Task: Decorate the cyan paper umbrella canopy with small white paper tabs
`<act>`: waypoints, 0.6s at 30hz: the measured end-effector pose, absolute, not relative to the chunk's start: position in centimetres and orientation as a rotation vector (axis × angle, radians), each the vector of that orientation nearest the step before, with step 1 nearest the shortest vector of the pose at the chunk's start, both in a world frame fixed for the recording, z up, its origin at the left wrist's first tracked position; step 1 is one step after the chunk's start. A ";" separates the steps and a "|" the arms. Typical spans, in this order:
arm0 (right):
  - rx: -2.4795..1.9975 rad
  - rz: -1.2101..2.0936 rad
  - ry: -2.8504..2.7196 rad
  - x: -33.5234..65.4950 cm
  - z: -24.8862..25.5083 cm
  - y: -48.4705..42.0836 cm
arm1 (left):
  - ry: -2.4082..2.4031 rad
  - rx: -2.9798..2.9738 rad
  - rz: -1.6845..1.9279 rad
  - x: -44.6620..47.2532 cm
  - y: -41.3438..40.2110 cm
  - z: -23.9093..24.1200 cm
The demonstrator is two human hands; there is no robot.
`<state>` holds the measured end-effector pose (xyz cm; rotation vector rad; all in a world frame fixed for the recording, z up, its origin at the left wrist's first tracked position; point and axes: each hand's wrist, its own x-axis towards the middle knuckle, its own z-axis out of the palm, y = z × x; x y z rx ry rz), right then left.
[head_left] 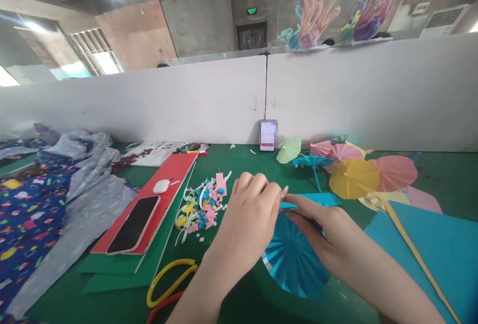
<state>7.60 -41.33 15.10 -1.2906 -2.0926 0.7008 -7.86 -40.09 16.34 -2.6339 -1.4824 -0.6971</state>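
My left hand (251, 204) is closed in a loose fist, its fingertips pinching the top edge of a pleated blue paper fan (295, 262) that lies on the green table (448, 184). My right hand (317, 224) reaches in from the right with fingers pressed onto the same fan near its upper edge. A strip of blue paper (317, 198) pokes out just behind the fingers. Both hands meet above the fan's centre.
Finished paper umbrellas, yellow (353, 178), pink (396, 172) and light green (289, 150), stand behind. A blue sheet (429, 239) lies right. Paper scraps (201, 204), a phone (133, 224) on red card, a white case (161, 186), scissor handles (168, 284) and patterned cloth (33, 204) lie left.
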 end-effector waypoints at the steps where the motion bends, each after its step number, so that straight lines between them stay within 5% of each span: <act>1: -1.304 0.677 -2.100 7.6 15.0 -41.3 | -1.480 -2.620 -0.673 -7.7 -40.0 16.3; 18: -1.309 0.655 -2.162 8.8 15.7 -41.5 | -1.427 -2.650 -0.617 -7.2 -39.3 15.7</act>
